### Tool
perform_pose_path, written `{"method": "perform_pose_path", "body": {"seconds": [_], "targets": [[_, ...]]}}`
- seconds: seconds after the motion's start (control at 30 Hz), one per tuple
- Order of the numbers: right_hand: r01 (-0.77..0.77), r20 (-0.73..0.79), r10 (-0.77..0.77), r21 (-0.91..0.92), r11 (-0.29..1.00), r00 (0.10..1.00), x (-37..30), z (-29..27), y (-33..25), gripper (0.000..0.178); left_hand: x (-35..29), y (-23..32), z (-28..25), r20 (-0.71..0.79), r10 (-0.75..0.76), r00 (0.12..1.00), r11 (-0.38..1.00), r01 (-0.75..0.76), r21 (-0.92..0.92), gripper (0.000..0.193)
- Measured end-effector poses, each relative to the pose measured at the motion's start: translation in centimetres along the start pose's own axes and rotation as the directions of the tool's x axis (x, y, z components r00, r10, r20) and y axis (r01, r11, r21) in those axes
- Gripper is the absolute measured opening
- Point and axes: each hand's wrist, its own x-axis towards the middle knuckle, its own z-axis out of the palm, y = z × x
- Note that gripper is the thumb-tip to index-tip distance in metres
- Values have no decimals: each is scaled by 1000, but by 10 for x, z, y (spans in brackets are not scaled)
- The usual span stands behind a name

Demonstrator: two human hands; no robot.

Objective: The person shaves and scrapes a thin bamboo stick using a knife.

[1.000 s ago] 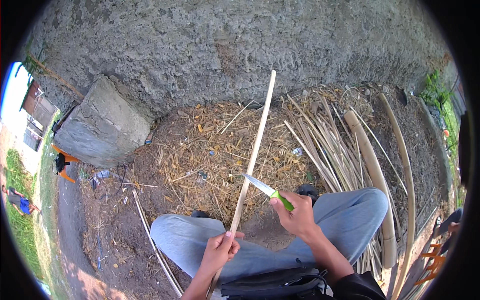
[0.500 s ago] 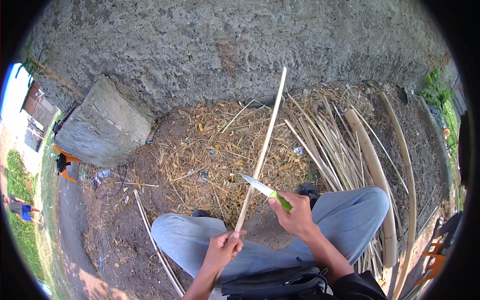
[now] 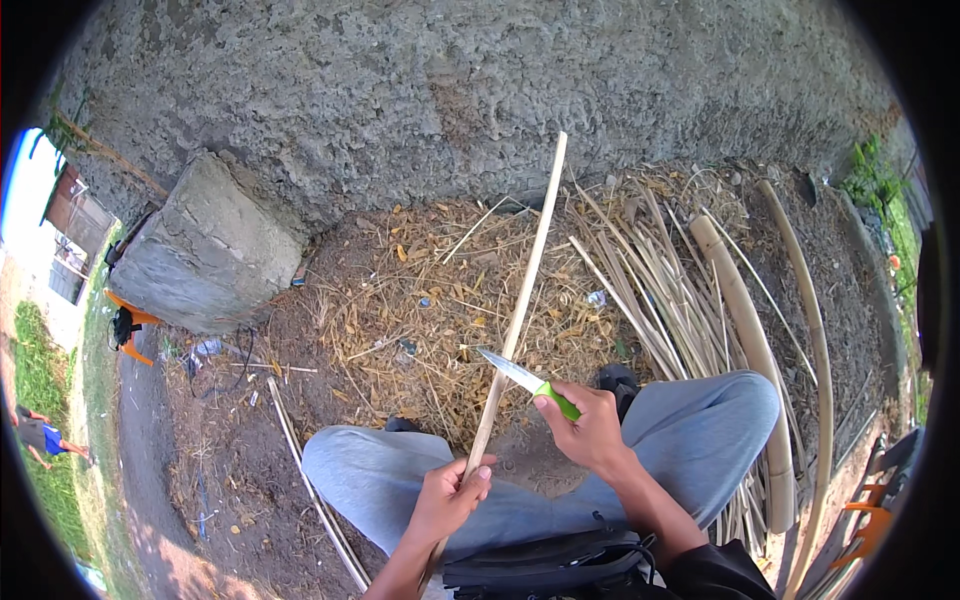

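A long pale bamboo strip (image 3: 535,255) slants up and away from my lap toward the wall. Low on it, my left hand (image 3: 451,494) is closed around the strip, thumb on top, and its lower end runs back under my forearm. My right hand (image 3: 583,423) grips a knife (image 3: 562,402) by its bright green handle. The silver blade crosses the strip above my left hand, its tip pointing left. Blade and strip appear to touch.
Split bamboo strips (image 3: 655,285) lie piled on the right, beside a thick bamboo pole (image 3: 745,330) and a thinner curved one (image 3: 808,310). A concrete block (image 3: 215,245) stands left against the rough wall (image 3: 480,90). Shavings (image 3: 400,300) cover the ground; a person (image 3: 45,435) is far left.
The strip's far end has shifted slightly left. My right hand and the knife have moved very little. The person at far left has changed pose and place.
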Motion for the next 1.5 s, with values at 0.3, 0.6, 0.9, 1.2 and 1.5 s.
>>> {"method": "perform_pose_path", "body": {"seconds": [0.3, 0.6, 0.9, 1.2, 1.5], "targets": [[0, 25, 0, 13, 1000, 1000, -4, 5, 2, 24, 1, 1, 1, 30, -10, 999, 998, 12, -56, 33], [326, 74, -318, -175, 929, 945, -27, 23, 0, 23, 3, -1, 3, 19, -40, 999, 995, 41, -89, 28], [377, 23, -387, -284, 881, 922, -29, 33, 5, 28, 2, -12, 1, -106, 128, 986, 881, -64, 468, 35], [337, -3, -358, -330, 882, 934, -28, 38, 2, 29, -4, 7, 12, -147, 323, 935, 738, -151, 658, 34], [251, -49, -279, -311, 917, 959, -23, 36, 8, 25, -10, 4, 19, -181, 301, 936, 732, -105, 674, 33]]}}
